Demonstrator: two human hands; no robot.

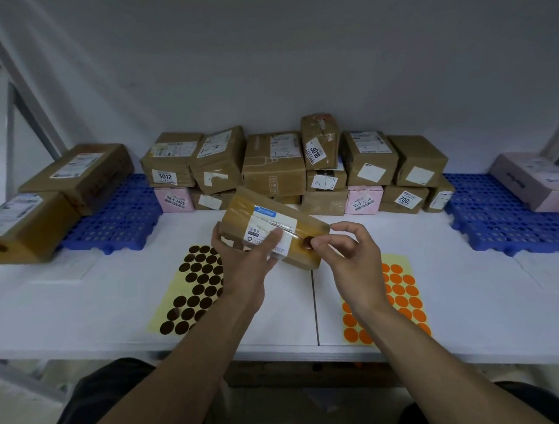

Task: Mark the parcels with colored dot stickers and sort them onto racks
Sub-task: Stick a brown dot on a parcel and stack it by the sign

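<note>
My left hand [245, 259] grips a small brown parcel [240, 213] with a white label, held tilted above the white table. My right hand [347, 257] pinches a brown dot sticker [307, 242] against the parcel's near right end. A yellow sheet of brown dot stickers [195, 289] lies under my left arm. An orange dot sticker sheet [403, 296] lies under my right arm. Blue racks stand at the left [118, 215] and at the right [496, 221].
A pile of brown and pink parcels [273, 167] lines the back wall. Two brown parcels [71, 176] sit on the left rack. A pink parcel [533, 178] with an orange dot sits on the right rack. The table edge [278, 356] runs close to my knees.
</note>
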